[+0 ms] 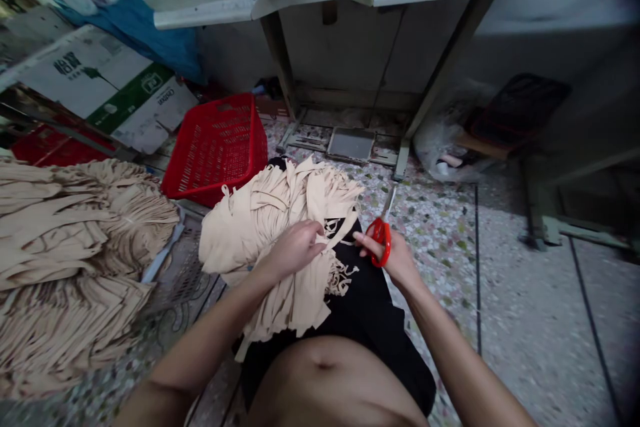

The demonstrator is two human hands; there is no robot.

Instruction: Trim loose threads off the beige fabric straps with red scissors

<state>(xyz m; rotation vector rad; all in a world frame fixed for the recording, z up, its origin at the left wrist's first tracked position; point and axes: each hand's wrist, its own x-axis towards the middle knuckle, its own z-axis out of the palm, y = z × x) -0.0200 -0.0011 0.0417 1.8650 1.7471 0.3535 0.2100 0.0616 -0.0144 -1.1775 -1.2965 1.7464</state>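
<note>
While a large stack of beige cloth (60, 233) lies at our far left, a red basket (215, 147) stands between it and the table legs (280, 57). Next comes the beige bundle (270, 207), spread over our black trousers (365, 293). Our left hand (297, 247) rests on it, thumb and fingers pinching a pale strip (345, 228). Just beside that, our right hand (400, 257) grips red-handled scissors (383, 233), their blades pointing away from us above the speckled floor (440, 240).
</note>
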